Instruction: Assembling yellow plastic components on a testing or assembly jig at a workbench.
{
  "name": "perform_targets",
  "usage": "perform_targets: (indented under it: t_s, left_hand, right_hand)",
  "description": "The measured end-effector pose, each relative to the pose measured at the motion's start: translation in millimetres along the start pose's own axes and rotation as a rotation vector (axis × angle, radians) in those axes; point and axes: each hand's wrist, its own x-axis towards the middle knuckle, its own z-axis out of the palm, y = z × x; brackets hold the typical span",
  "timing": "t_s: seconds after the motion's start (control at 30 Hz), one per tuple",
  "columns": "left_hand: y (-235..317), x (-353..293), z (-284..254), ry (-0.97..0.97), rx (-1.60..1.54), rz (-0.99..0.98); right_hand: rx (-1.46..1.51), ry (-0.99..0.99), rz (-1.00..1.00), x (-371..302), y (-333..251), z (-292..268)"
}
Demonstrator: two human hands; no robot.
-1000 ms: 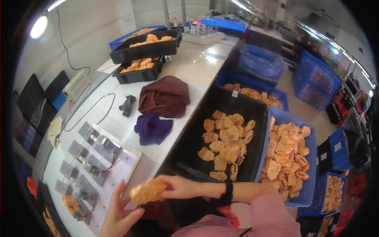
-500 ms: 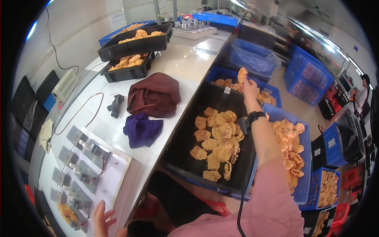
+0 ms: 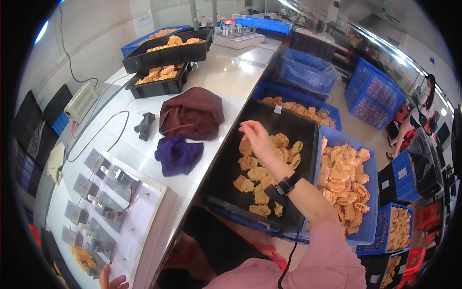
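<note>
My right hand [image 3: 258, 140] hangs over a black tray [image 3: 224, 178], its fingers loosely bent and apart with nothing visible in them. Under and around it, several yellow-orange plastic parts [image 3: 261, 173] lie in the tray. My left hand [image 3: 113, 280], partly cut off by the lower edge, has its fingers apart beside a white fixture board [image 3: 147, 231] carrying a row of metal clamps with white handles [image 3: 111, 172]. At the nearest clamp sits one yellow-orange part [image 3: 83, 258], close to the left fingertips.
Blue crates of similar parts stand behind the black tray [image 3: 332, 108] and to its right [image 3: 374, 192]. A brown cloth [image 3: 191, 114], a purple cloth [image 3: 178, 155] and a dark grey object [image 3: 144, 126] lie on the white bench. Stacked black trays [image 3: 166, 55] stand farther back. A person [image 3: 423, 108] is at far right.
My right hand has come back from the rear blue crate to above the black tray; the part it held is no longer in it. My left hand has moved down and left, nearer the closest clamp.
</note>
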Motion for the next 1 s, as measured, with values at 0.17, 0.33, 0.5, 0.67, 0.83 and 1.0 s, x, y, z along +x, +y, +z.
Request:
perform_targets:
  t_s: [0.17, 0.33, 0.5, 0.67, 0.83, 1.0]
  left_hand:
    - [-39, -25, -23, 0.308, 0.001, 0.000]
    - [-35, -34, -21, 0.507, 0.088, 0.142]
    - [-74, -51, -40, 0.802, 0.165, 0.029]
    - [-133, -54, -46, 0.941, 0.215, -0.010]
    - [-188, -51, -46, 0.976, 0.341, -0.192]
    - [-210, -48, -40, 1.029, 0.465, -0.341]
  right_hand:
    - [0.041, -0.424, -0.032, -47, -52, 91]
    - [-0.030, -0.841, -0.142, -119, -91, 150]
    - [-0.021, -1.165, -0.586, -188, -88, 243]
    - [0.128, -1.265, -0.717, -246, -96, 296]
    - [0.031, -1.379, -0.665, -268, -85, 313]
    - [-0.066, -1.282, -0.900, -271, -78, 324]
